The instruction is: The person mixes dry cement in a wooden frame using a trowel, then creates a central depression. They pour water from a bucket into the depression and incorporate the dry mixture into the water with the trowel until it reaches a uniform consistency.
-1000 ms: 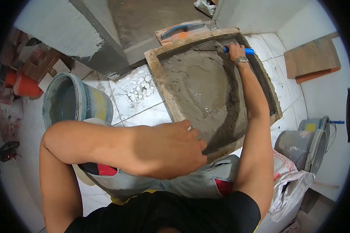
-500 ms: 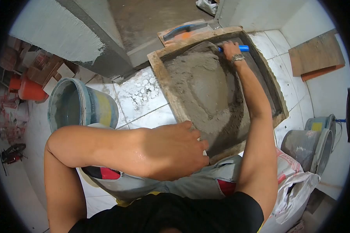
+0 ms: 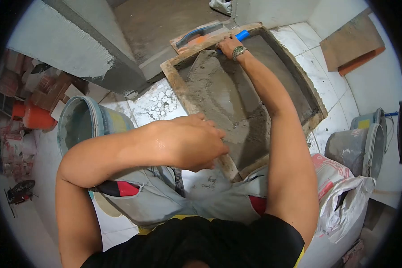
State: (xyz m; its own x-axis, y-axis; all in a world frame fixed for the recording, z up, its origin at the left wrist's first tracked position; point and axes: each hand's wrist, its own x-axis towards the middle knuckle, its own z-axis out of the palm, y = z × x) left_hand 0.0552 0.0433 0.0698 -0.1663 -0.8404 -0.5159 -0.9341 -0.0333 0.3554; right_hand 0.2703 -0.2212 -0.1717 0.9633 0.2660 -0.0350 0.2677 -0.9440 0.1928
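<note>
Holding a blue handle near the far edge of the box, the right grip probably seeks control over mortar; left grip's hold I cannot tell.

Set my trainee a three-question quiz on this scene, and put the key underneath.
1. Which hand grips the bright blue handle?
2. True or false: a watch is worn on the right wrist.
3. What does the wooden-rimmed tray hold? A) red bricks B) grey, wet-looking mix C) white paint

Key:
1. The right hand.
2. True.
3. B.
</note>
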